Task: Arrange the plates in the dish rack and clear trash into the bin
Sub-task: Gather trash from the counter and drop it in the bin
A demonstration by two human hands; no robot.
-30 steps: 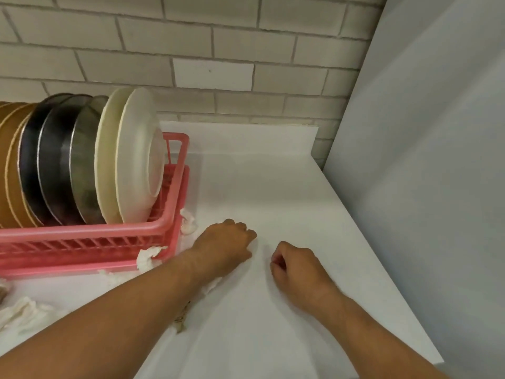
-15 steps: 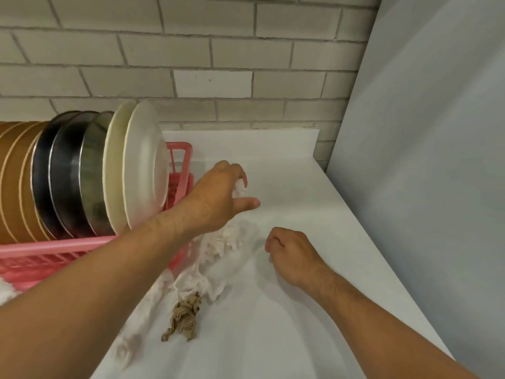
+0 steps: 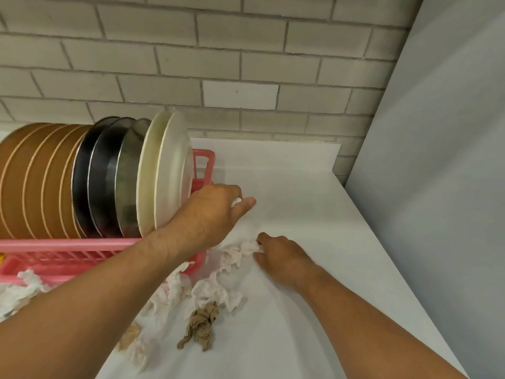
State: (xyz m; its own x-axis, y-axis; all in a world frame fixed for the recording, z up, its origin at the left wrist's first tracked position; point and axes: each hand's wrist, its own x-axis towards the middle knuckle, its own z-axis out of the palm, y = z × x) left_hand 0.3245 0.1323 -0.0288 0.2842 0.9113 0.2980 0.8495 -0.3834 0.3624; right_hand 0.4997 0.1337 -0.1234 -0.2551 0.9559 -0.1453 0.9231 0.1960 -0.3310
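head view: one camera only
left hand [image 3: 210,212]: curled round white tissue wad [image 3: 236,201], beside rack [image 3: 68,243] end
right hand [image 3: 281,255]: pinches tissue scraps [image 3: 232,255] on bench [image 3: 314,201]
brown paper [image 3: 200,326]: loose, nearer camera
handling: likely light, soft, tears; bunch up, grab middle

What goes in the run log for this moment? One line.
left hand: grips tissue wad | right hand: pinches crumpled tissue on counter | plates: in rack
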